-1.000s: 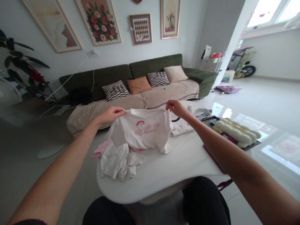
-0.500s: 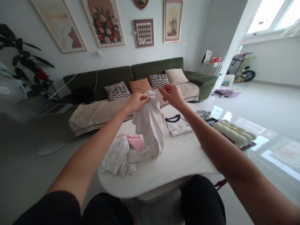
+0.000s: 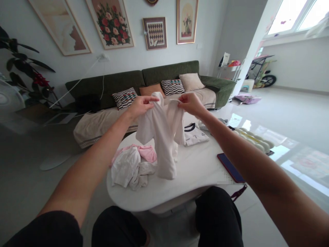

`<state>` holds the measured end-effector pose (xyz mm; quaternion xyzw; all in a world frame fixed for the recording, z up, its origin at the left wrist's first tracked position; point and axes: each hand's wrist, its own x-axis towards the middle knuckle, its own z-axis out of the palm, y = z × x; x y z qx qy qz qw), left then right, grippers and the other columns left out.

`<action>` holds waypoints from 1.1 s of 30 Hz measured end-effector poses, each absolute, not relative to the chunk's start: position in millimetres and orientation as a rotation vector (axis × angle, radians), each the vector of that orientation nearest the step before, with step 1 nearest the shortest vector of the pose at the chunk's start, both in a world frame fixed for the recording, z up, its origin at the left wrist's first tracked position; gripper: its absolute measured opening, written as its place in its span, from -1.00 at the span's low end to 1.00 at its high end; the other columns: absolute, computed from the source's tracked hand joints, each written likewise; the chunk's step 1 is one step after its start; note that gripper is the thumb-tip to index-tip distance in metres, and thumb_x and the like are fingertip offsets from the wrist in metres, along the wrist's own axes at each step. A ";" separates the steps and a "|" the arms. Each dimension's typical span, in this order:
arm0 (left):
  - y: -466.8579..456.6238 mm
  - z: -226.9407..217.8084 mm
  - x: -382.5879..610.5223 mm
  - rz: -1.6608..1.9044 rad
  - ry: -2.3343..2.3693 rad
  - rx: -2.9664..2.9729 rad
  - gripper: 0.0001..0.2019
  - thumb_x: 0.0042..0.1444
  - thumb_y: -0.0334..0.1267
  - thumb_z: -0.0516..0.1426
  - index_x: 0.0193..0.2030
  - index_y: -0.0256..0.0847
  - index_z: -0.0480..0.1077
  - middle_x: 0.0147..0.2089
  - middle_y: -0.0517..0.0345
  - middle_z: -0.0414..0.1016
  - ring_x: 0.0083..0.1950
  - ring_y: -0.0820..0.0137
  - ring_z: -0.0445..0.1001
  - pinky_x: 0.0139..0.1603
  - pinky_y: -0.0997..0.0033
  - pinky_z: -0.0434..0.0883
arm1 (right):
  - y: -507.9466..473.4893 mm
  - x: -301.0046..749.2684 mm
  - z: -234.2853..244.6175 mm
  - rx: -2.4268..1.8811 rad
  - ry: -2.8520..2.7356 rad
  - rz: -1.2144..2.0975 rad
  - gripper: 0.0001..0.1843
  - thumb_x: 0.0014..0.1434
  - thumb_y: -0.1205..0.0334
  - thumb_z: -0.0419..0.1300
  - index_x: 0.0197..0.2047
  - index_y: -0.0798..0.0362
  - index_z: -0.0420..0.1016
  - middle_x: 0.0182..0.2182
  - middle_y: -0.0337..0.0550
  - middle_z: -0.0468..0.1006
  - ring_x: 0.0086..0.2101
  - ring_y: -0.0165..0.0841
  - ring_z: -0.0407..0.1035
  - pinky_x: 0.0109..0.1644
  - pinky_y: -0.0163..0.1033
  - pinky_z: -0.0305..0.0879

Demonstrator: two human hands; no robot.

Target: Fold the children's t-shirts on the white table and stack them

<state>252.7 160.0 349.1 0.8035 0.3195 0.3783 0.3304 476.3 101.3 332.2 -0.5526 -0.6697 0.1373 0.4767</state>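
Note:
A small white shirt (image 3: 164, 144) hangs in the air above the table, its short sleeves drooping at both sides. My left hand (image 3: 144, 105) pinches it near the neck on the left. With closed fingers, my right hand (image 3: 189, 103) grips its upper edge on the right. Below and to the left, a crumpled white garment (image 3: 125, 168) lies on the table with a pink garment (image 3: 147, 153) behind it. Behind the hanging shirt on the right is a flat white shirt with a dark collar (image 3: 196, 135).
The white table (image 3: 195, 171) has a rounded front edge close to my knees. A phone-like dark blue slab (image 3: 231, 168) lies at its right edge under my forearm. Pale rounded objects in a tray (image 3: 253, 139) sit at the right. A green sofa (image 3: 169, 70) stands behind.
My right hand, apart from the cloth before, now grips the white shirt's upper right edge. The shirt has spread wider between both hands, and my left hand has shifted slightly left.

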 end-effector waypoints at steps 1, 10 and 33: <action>162.2 349.5 239.7 1.042 0.882 2.066 -0.55 -0.18 -0.33 0.18 -0.05 -0.28 0.39 -0.14 0.07 0.47 -0.18 0.41 0.40 -0.09 0.39 0.30 | 96.8 489.0 334.1 -1.396 -1.608 0.237 -0.88 -0.11 0.27 0.17 -0.44 0.13 0.42 -0.57 -0.21 0.39 -0.51 -0.43 0.22 -0.45 -0.32 0.15; 112.8 368.6 162.0 0.715 1.187 2.008 -0.62 -0.30 -0.15 0.30 -0.28 -0.26 0.47 -0.35 0.13 0.49 -0.33 0.36 0.45 -0.31 0.47 0.39 | 23.3 540.8 361.0 -1.702 -1.735 -0.402 -0.75 0.08 0.27 0.07 -0.28 0.24 0.50 -0.48 -0.08 0.51 -0.52 -0.51 0.27 -0.33 -0.33 0.11; 334.0 110.5 180.3 0.491 1.434 1.876 -0.68 -0.17 -0.38 0.11 -0.19 -0.27 0.45 -0.16 0.10 0.50 -0.11 0.34 0.42 -0.14 0.49 0.31 | 226.8 488.0 184.1 -1.858 -1.950 0.016 -0.64 0.16 0.13 0.06 0.00 0.10 0.27 -0.07 -0.09 0.34 -0.15 -0.33 0.31 -0.12 -0.09 0.30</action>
